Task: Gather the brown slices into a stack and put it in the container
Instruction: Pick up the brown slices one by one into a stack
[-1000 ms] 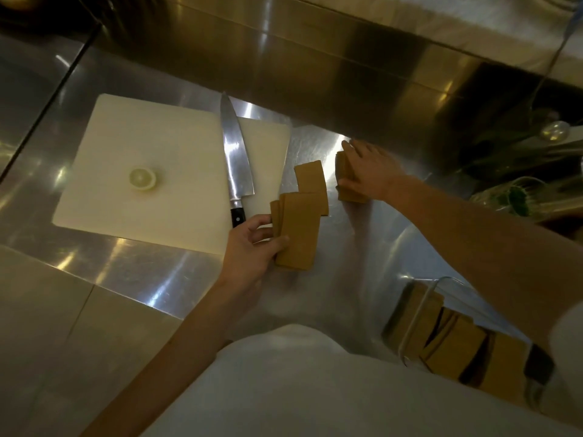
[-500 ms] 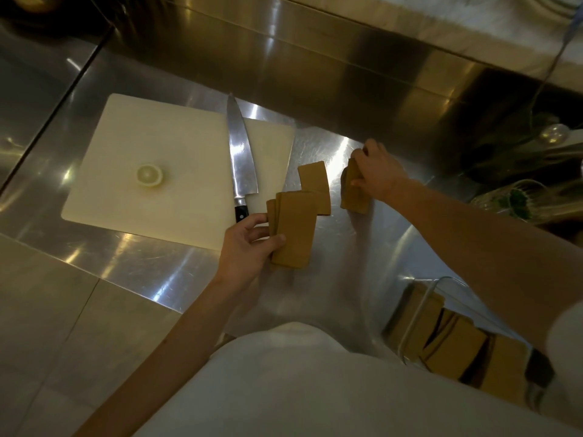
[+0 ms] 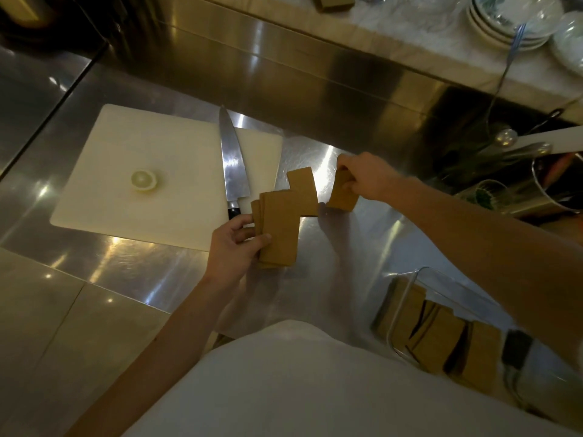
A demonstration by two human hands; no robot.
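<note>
My left hand (image 3: 235,244) grips a fanned stack of thin brown rectangular slices (image 3: 280,230) just above the steel counter. One more brown slice (image 3: 303,190) lies flat behind that stack. My right hand (image 3: 366,178) pinches a small stack of brown slices (image 3: 342,193), tilted up off the counter at its right. A clear plastic container (image 3: 402,305) at the lower right holds several brown slices (image 3: 441,337), partly hidden by my right forearm.
A white cutting board (image 3: 126,159) lies to the left with a lemon half (image 3: 144,180) and a chef's knife (image 3: 232,167) on it. Steel backsplash behind; utensils in a metal holder (image 3: 536,190) and stacked plates (image 3: 511,20) at right.
My right hand has picked up its small stack of slices and drawn it a little nearer and leftward. My left hand keeps hold of its fanned stack. The camera tilted up slightly.
</note>
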